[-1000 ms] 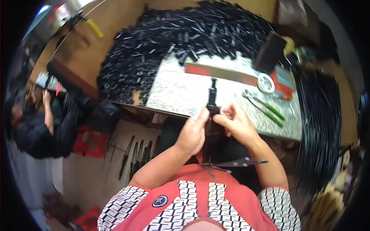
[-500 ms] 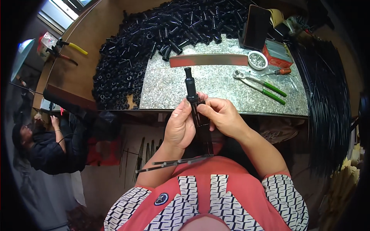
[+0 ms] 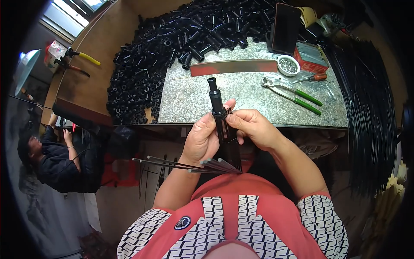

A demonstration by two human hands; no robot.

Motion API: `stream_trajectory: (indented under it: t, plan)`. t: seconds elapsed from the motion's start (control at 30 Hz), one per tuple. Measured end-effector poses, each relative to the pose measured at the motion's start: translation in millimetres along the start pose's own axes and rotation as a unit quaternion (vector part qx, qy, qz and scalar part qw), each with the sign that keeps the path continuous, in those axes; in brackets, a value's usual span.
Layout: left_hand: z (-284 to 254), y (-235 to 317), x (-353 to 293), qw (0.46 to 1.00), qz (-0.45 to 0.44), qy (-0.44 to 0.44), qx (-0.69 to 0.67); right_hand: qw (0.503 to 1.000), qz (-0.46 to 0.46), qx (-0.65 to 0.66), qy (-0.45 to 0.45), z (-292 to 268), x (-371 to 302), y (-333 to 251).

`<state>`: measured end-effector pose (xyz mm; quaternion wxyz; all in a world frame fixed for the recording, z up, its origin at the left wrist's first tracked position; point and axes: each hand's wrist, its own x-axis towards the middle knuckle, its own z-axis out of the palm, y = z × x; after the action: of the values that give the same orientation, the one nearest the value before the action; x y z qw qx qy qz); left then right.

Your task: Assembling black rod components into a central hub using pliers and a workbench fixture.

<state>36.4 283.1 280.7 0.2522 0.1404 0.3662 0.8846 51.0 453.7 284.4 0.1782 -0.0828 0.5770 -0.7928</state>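
Note:
Upright in front of me, over the bench's front edge, is a partly assembled umbrella frame: a black plastic runner [image 3: 215,98] with thin dark ribs [image 3: 225,130] hanging below its collar. My left hand [image 3: 199,141] is wrapped round it from the left, just under the collar. From the right, my right hand [image 3: 259,132] pinches at the ribs beside the collar; its fingertips are partly hidden. Long rods with grey ends [image 3: 179,165] fan out to the left from the lower ribs, across my left forearm.
A heap of black runners and toothed rings [image 3: 189,30] covers the bench's back left. On the speckled board [image 3: 181,101] lie a metal strip [image 3: 233,67], green-handled pincers [image 3: 297,96], a screwdriver [image 3: 317,77] and a white bowl [image 3: 288,66]. Black rods [image 3: 366,112] hang at right. Another person [image 3: 56,159] sits at left.
The rods with grey ends have swung up and spread wider over my left forearm. The runner has tilted slightly, and both hands have stayed on the frame.

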Motion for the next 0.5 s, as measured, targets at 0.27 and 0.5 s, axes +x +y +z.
stream_trajectory:
  t: [0.27, 0.5]
  plan:
    - [0.5, -0.2, 3.7, 1.000, 0.005, -0.007, -0.011, 0.999, 0.010, -0.034, -0.006, -1.8, 1.1, -4.4]
    - [-1.0, -6.0, 5.8, 0.997, -0.006, 0.053, -0.054, 0.999, 0.007, -0.042, -0.015, -6.7, -0.2, -6.3]
